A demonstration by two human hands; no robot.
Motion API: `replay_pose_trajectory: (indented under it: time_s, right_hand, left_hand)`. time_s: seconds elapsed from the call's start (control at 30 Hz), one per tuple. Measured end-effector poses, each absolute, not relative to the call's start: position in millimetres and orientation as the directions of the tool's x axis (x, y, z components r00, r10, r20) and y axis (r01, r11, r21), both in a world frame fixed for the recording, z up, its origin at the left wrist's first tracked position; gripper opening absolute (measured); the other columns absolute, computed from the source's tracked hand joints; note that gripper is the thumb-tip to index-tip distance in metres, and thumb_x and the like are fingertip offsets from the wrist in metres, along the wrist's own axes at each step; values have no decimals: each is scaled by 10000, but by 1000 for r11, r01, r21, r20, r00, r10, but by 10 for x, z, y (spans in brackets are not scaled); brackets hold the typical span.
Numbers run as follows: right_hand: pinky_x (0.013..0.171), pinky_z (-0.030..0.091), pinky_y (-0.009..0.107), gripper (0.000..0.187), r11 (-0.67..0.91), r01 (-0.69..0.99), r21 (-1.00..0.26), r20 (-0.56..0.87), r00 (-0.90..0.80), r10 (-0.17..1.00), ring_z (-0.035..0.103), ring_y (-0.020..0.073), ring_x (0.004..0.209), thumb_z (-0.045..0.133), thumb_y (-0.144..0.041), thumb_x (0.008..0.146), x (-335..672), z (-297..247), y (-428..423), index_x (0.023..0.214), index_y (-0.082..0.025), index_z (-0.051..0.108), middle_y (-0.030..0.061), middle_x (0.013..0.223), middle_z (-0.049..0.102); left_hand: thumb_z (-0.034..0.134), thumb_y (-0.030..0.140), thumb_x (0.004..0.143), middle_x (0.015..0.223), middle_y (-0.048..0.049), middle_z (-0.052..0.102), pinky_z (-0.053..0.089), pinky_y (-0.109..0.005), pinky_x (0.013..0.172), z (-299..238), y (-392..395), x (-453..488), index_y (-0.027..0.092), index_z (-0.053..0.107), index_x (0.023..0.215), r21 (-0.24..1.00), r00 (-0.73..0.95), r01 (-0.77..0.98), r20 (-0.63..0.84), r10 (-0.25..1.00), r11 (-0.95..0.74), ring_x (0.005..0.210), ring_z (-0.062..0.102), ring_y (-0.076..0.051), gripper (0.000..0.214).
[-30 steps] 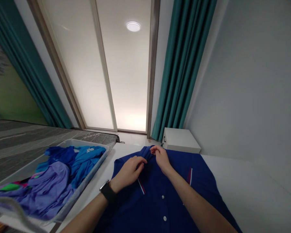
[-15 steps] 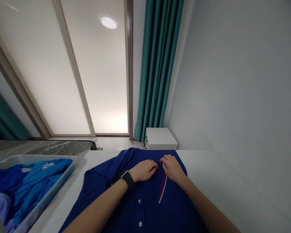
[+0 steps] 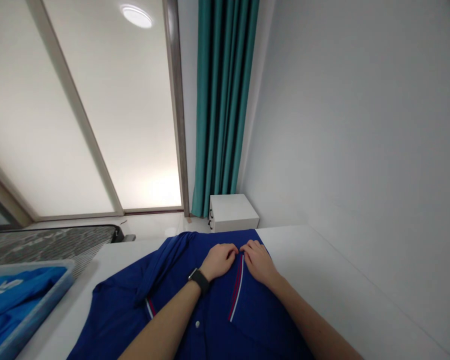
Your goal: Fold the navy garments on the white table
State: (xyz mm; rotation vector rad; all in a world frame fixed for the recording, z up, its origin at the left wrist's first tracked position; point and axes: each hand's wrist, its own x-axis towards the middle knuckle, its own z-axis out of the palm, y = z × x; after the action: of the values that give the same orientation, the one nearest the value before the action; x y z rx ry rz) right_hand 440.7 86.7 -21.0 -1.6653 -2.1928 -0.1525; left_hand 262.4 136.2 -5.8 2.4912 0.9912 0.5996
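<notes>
A dark blue shirt (image 3: pixel 213 320) with white buttons and red-and-white stripe trim is spread over the white table (image 3: pixel 292 250). Its left part is bunched into folds. My left hand (image 3: pixel 219 261), with a dark watch on the wrist, pinches the cloth near the upper end of the right-hand stripe. Just beside it, my right hand (image 3: pixel 260 263) has its fingers curled onto the same shirt. The two sets of fingertips almost meet there. Both forearms cover part of the shirt's front.
At the left stands a pale plastic bin (image 3: pixel 41 312) holding bright blue clothing (image 3: pixel 22 295). Behind the table are a small white cabinet (image 3: pixel 234 209), a green curtain (image 3: pixel 225 110) and frosted sliding doors (image 3: pixel 127 125). A plain wall (image 3: pixel 352 125) rises along the right.
My view has turned to the right, so the bin and doors sit further left. My hands have come closer together on the shirt, at the stripe's upper end.
</notes>
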Motion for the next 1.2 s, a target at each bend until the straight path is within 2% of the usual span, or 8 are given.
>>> replay_pose_trajectory:
  time_s: [0.1,0.2,0.4,0.5,0.73,0.97,1.1,1.2]
  right_hand:
    - [846,409,326,263,311,918,-247,349,-216,912,553,202,938,406,-132,919,4523,-196,1039,1001,-229,636,49,949,634]
    - [894,409,314,306,235,921,-311,365,-112,924,566,185,987,369,-129,930,4720,-186,1311,1049,-218,637,56,1010,647]
    - [922,384,383,345,14,957,-289,311,80,947,562,245,1082,333,-160,944,5069,-303,1736,1137,-187,618,140,1134,637]
    - [920,372,410,296,-14,965,-263,249,82,965,594,261,1047,368,-227,958,5099,-383,1810,1042,-200,651,123,1088,673]
    - [871,380,338,290,-4,974,-228,248,62,967,614,208,947,373,-263,984,5041,-399,1849,882,-222,641,67,964,697]
    - [869,395,337,319,80,966,-246,361,15,933,548,226,1004,321,-251,997,4960,-227,1724,881,-198,614,103,1001,621]
    - [877,394,350,315,188,954,-234,406,-80,910,525,221,962,312,-251,998,4836,-45,1472,876,-205,599,89,971,601]
    - [860,388,353,272,280,940,-196,411,-181,893,513,219,935,346,-239,991,4683,51,1163,882,-209,594,80,959,598]
  left_hand:
    - [405,190,908,951,-20,723,473,-280,805,-56,1357,2613,224,662,964,531,649,527,252,718,-663,881,660,-185,265]
    - [410,190,907,947,-19,723,472,-274,791,-52,1366,2612,223,659,944,539,644,525,255,722,-659,875,661,-183,254]
    - [409,196,915,961,-19,723,469,-281,821,-54,1367,2616,229,656,948,539,647,523,253,719,-660,895,662,-187,251]
    - [408,187,914,964,-20,723,469,-282,831,-47,1369,2616,225,658,950,549,646,515,257,719,-659,901,662,-185,256]
    - [416,182,907,964,-17,724,472,-275,818,-36,1371,2610,227,663,947,575,637,505,255,727,-644,901,662,-185,255]
    - [424,174,889,978,-23,709,478,-275,820,-31,1370,2612,220,657,966,654,612,438,286,738,-616,903,648,-179,250]
    - [417,181,891,837,-16,662,483,-286,758,-48,1376,2613,199,610,1097,682,596,429,280,753,-593,763,617,-168,282]
    - [465,148,848,965,-58,625,468,-339,855,-67,1378,2612,178,552,1222,632,538,444,380,753,-636,903,581,-195,385]
